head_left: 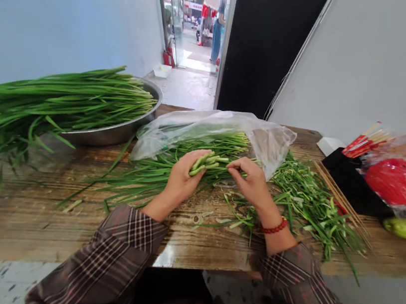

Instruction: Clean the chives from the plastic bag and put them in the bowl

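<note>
My left hand (185, 172) is wrapped round a small bunch of garlic chives (209, 163), their pale cut ends pointing right. Close to those ends, my right hand (250, 179) has thumb and forefinger pinched together; whatever may be between the tips is too small to make out. Behind both hands, more chives (223, 142) lie on the wooden table (193, 246), partly under a clear plastic bag (192, 120). Loose trimmings and bits of leaf (309, 202) are heaped to the right of my right hand.
At the left, a metal basin (116, 127) holds a large pile of chives (67, 93) that hangs over its rim. On the right stand a black box (357, 183), a red bagged bundle (395, 181) and thin wooden sticks (342, 204). Beyond the doorway, a person (217, 33) stands outside.
</note>
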A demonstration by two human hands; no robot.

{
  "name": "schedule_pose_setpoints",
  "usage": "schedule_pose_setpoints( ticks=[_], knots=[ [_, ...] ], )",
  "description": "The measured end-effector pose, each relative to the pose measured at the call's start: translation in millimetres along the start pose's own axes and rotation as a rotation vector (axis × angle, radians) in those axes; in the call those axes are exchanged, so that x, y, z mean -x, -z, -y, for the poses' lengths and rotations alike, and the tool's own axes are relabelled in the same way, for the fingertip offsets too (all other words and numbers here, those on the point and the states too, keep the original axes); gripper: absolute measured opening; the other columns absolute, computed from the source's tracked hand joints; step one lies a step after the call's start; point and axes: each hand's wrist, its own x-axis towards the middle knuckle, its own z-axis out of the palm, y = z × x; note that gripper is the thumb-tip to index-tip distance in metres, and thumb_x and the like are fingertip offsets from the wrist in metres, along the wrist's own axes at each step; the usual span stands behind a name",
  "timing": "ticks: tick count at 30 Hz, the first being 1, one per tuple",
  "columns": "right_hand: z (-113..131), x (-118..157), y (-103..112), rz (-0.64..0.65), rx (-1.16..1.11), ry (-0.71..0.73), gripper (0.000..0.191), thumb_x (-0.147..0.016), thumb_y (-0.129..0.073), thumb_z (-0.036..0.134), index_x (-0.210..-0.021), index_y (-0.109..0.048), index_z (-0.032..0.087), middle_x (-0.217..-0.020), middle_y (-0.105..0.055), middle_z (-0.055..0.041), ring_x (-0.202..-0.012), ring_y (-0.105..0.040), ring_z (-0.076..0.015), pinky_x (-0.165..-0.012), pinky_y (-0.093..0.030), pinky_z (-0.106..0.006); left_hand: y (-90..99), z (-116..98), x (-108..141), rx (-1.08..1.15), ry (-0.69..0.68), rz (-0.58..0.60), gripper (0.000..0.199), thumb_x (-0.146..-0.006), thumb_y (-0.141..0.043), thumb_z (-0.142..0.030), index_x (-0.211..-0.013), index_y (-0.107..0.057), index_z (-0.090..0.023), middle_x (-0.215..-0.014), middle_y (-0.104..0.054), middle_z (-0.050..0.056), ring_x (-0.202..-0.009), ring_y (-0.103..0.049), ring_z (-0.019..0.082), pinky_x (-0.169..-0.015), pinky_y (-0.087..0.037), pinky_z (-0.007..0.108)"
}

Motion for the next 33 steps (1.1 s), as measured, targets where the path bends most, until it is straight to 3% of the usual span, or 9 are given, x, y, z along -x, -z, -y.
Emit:
schedule_pose_setpoints(
  ticks=[4, 7, 11, 15, 21, 25, 30, 33],
  knots=[
    [8, -1, -6, -0.057, -0.007, 0.025, 0.011, -0.092, -0.055, 0.024, -0.084, -0.062, 0.02, -0.077, -0.063, -0.0029, -0.075, -0.057, -0.0167, -0.071, -0.044, -0.03, -4.1, 0, 3, -0.088, 0.114, 0.212, 0.01, -0.088, -0.057, -0.027, -0.089, -0.063, -0.019, -0.079, -0.068, 0.0, -0.072, -0.061, 0.015, -0.067, -0.045, 0.025],
    [12, 0, -8, -0.099, -0.062, -0.028, 0.013, -0.092, -0.054, 0.025, -0.082, -0.062, 0.02, -0.077, -0.063, -0.0028, -0.074, -0.057, -0.0163, -0.07, -0.044, -0.03, -3.8, -1, 3, -0.11, 0.128, 0.275, 0.007, -0.086, -0.057, -0.023, -0.082, -0.06, -0.019, -0.074, -0.065, -0.002, -0.067, -0.058, 0.014, -0.062, -0.041, 0.023],
    [14, 0, -16, -0.155, -0.22, -0.235, 0.013, -0.087, -0.058, 0.029, -0.081, -0.065, 0.02, -0.076, -0.065, -0.0018, -0.071, -0.057, -0.0152, -0.067, -0.044, -0.028, -4.5, 0, 3, -0.13, 0.102, 0.228, 0.02, -0.087, -0.056, -0.028, -0.07, -0.058, -0.017, -0.067, -0.06, -0.001, -0.062, -0.053, 0.013, -0.058, -0.037, 0.023],
    [13, -1, -24, -0.232, -0.444, -0.447, 0.017, -0.082, -0.063, 0.036, -0.08, -0.065, 0.019, -0.073, -0.063, -0.0002, -0.067, -0.054, -0.0138, -0.065, -0.042, -0.027, -6.4, 0, 1, -0.046, 0.136, 0.182, 0.02, -0.086, -0.058, -0.03, -0.071, -0.061, -0.016, -0.067, -0.062, 0.0, -0.063, -0.054, 0.014, -0.06, -0.039, 0.024],
    [-2, -2, -9, -0.49, -0.643, -0.512, 0.025, -0.084, -0.062, 0.043, -0.076, -0.061, 0.019, -0.063, -0.052, 0.0041, -0.06, -0.046, -0.0101, -0.06, -0.038, -0.024, -2.0, -3, -1, 0.068, 0.212, 0.08, 0.018, -0.085, -0.057, -0.028, -0.075, -0.065, -0.015, -0.069, -0.064, 0.001, -0.066, -0.056, 0.015, -0.061, -0.042, 0.024],
    [-7, 2, 0, -0.304, -0.51, -0.443, 0.039, -0.089, -0.054, 0.049, -0.063, -0.055, 0.02, -0.06, -0.05, 0.003, -0.058, -0.045, -0.0108, -0.058, -0.037, -0.025, 0.8, -4, -2, 0.097, 0.23, 0.09, 0.017, -0.084, -0.057, -0.029, -0.076, -0.065, -0.015, -0.069, -0.064, 0.0, -0.068, -0.058, 0.016, -0.061, -0.043, 0.024],
    [3, 1, -5, -0.11, -0.315, -0.313, 0.018, -0.082, -0.065, 0.038, -0.086, -0.062, 0.021, -0.075, -0.06, 0.0009, -0.068, -0.054, -0.0134, -0.065, -0.044, -0.027, -0.8, -3, -2, 0.063, 0.211, 0.149, 0.018, -0.084, -0.057, -0.03, -0.078, -0.066, -0.015, -0.07, -0.065, 0.0, -0.066, -0.058, 0.015, -0.063, -0.044, 0.025],
    [9, -1, -8, -0.093, -0.19, -0.204, 0.015, -0.084, -0.063, 0.035, -0.079, -0.063, 0.021, -0.072, -0.061, -0.0003, -0.067, -0.054, -0.0143, -0.065, -0.044, -0.028, -2.2, -3, 0, 0.026, 0.178, 0.213, 0.017, -0.084, -0.057, -0.029, -0.078, -0.066, -0.015, -0.069, -0.065, 0.0, -0.065, -0.057, 0.014, -0.063, -0.044, 0.024]
  ],
)
